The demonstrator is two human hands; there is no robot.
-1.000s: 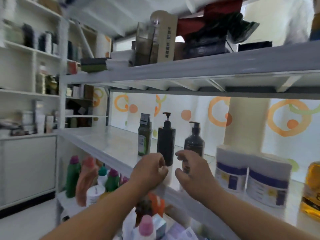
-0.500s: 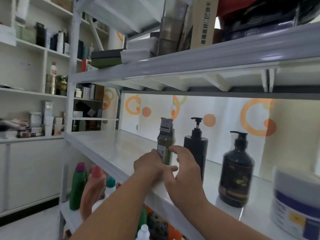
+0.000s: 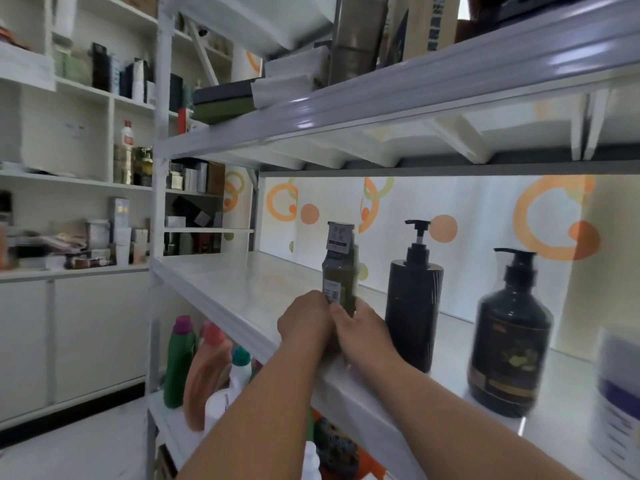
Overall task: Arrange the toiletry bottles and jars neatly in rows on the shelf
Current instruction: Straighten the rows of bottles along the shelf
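Head view:
- The green bottle [image 3: 339, 282] stands upright near the front edge of the shelf [image 3: 242, 289], a little toward 6 o'clock of the picture's middle. The left grip [image 3: 304, 320] and right grip [image 3: 363, 327], both bare hands, are clenched round its lower half, one from each side.
- The bottle is tall and narrow, with a paper tag over its cap, and it is held low. A quick shove would likely tip the top toward 12 o'clock, or back over the front edge.
- The black pump bottle [image 3: 414, 306] stands just beside the right grip, at 3 o'clock. If the green bottle is slid that way, the knuckles could knock it, and it looks tall enough to rock.
- The round dark pump bottle [image 3: 509, 348] is farther along at 3 o'clock and the white jar [image 3: 620, 393] sits at the 4 o'clock edge. One toppling bottle could carry on down the row.
- The shelf looks smooth and glossy. A bottle let go while leaning may skid rather than settle.
- More coloured bottles [image 3: 180, 362] stand on the lower shelf at 7 o'clock. Anything that falls off the front edge would probably land among them.
- The picture is blurred at the edges, so I cannot tell how close the jar is to the front edge.
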